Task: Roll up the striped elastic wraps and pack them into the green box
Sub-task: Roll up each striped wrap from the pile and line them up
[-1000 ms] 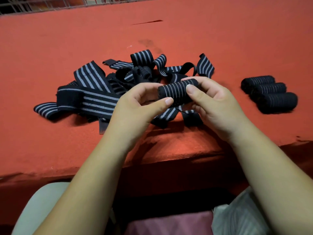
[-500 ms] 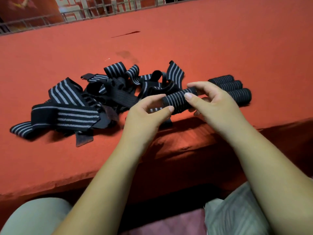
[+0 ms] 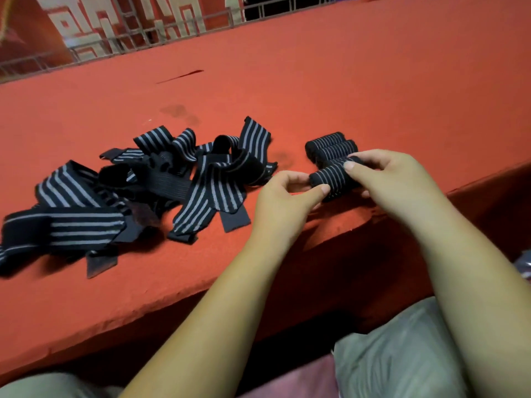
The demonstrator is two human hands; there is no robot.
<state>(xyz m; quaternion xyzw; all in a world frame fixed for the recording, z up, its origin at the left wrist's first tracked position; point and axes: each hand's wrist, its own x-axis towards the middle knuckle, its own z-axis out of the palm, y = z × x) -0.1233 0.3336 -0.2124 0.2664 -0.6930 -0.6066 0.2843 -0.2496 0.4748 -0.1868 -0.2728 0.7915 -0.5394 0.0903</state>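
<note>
A rolled black wrap with grey stripes [image 3: 333,179] is held between both hands low over the red table [image 3: 373,90]. My left hand [image 3: 284,202] pinches its left end with thumb and fingers. My right hand [image 3: 393,185] grips its right end, thumb on top. Just behind it lie finished rolls [image 3: 330,147] side by side. A loose pile of unrolled striped wraps [image 3: 161,182] spreads across the table to the left. No green box is in view.
The table's front edge [image 3: 359,228] runs diagonally just under my hands, with my lap below it. A metal railing [image 3: 143,38] borders the far side of the table.
Both hands carried the rolled wrap to the right, away from the loose pile, down beside the finished rolls. The camera view swung right and forward.
</note>
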